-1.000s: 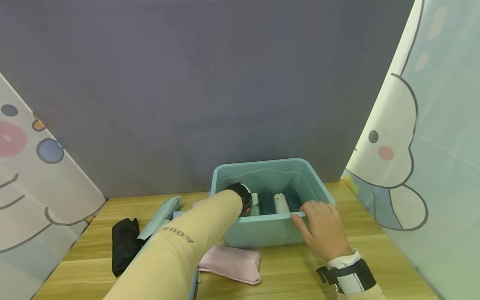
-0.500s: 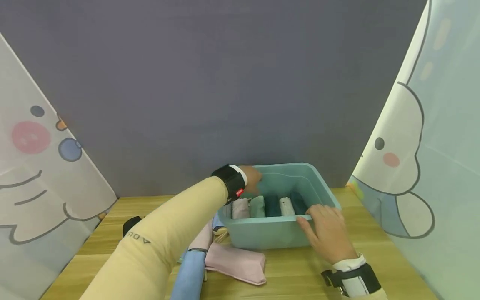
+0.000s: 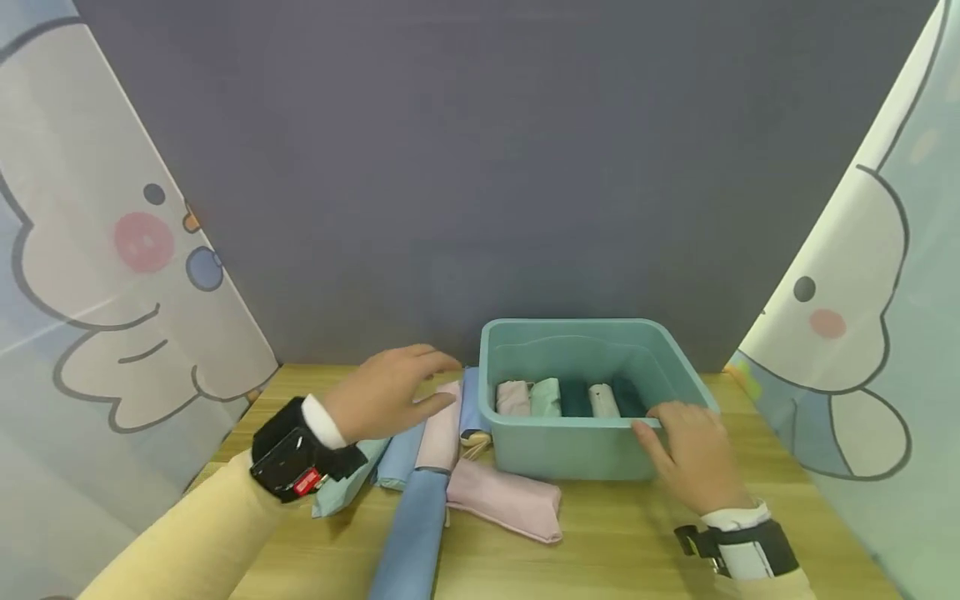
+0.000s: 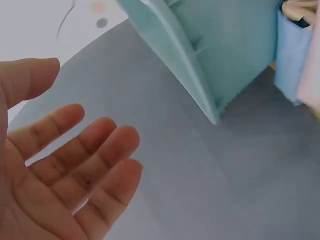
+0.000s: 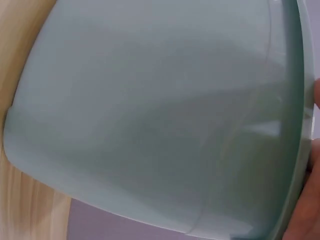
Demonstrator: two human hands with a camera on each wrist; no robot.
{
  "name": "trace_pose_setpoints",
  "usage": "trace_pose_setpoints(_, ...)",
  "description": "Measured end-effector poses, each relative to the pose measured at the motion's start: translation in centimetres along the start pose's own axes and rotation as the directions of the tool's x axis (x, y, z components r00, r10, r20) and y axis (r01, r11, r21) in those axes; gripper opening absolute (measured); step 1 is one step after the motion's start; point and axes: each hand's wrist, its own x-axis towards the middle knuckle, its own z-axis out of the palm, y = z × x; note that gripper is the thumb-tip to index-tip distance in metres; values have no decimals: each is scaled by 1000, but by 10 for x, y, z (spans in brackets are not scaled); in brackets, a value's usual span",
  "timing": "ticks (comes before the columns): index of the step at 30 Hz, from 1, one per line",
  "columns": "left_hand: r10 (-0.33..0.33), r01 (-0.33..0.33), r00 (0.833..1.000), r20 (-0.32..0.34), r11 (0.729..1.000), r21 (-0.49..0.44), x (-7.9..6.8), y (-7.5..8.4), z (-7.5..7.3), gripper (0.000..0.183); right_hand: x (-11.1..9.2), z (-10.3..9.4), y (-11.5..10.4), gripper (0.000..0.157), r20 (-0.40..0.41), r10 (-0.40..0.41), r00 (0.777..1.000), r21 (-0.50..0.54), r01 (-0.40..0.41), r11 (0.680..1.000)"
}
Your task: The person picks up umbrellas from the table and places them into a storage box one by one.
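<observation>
My left hand (image 3: pixel 393 392) hovers over the cloth bundles left of the bin, its fingers spread and slightly bent, holding nothing. The left wrist view shows its loosely bent fingers (image 4: pixel 107 150) apart from the bin. At the front right corner of the teal plastic bin (image 3: pixel 570 454), my right hand (image 3: pixel 693 458) grips the rim, thumb on the front side and fingers over the edge. Inside the bin stand a pale pink roll (image 3: pixel 513 398), a mint roll (image 3: pixel 546 397), a white roll (image 3: pixel 603 401) and dark green rolls (image 3: pixel 576 398) in a row.
Left of the bin lie a blue bundle (image 3: pixel 472 404) with a cord, a pink bundle (image 3: pixel 442 429), a long blue bundle (image 3: pixel 412 533) and a mint bundle (image 3: pixel 348 479). A pink pouch (image 3: pixel 506 500) lies before the bin. A grey curtain (image 3: pixel 465 183) hangs behind the wooden table (image 3: pixel 622 542).
My left hand has come up out of the bin and moved left over the bundles, uncovering the pink and mint rolls. The right hand stays on the rim. The head view has shifted left.
</observation>
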Motion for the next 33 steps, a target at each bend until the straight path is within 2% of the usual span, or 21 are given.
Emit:
trace_pose_setpoints(3,-47,42,993,-106,998,-51,-35,-8,6,32,2,-4,-2,27,10,11,1000,27,-11,1000)
trace_pose_setpoints(6,-100,80,979,-177,990,-113,-54,-14,22,30,4,-11,-2,31,2,19,1000,70,-19,997)
trace_pose_setpoints(8,-147,118,971,-190,981,-157,-62,-16,33,31,5,-15,-5,37,-13,16,1000,102,-15,995)
trace_pose_setpoints(12,-237,196,956,-173,955,-221,-72,-16,49,35,7,-21,-23,49,-51,-17,999,149,24,989)
trace_pose_setpoints(15,-259,206,946,-195,944,-256,-76,-13,57,37,7,-23,-45,51,-88,-75,993,179,90,980)
trace_pose_setpoints(17,-275,206,935,-223,936,-287,-78,-12,62,37,4,-22,-59,46,-73,-118,990,209,130,969)
trace_pose_setpoints(21,-332,230,906,-262,906,-355,-77,-9,75,36,-4,-10,-85,23,35,-190,981,280,173,944)
trace_pose_setpoints(24,-354,233,891,-286,894,-382,-74,-3,84,37,-11,7,-100,20,125,-215,969,300,170,939)
trace_pose_setpoints(29,-324,196,888,-326,909,-368,-64,3,92,40,-16,35,-116,27,265,-212,941,257,143,956)
trace_pose_setpoints(33,-328,210,894,-306,908,-362,-57,5,94,41,-18,55,-127,40,382,-224,897,209,153,966)
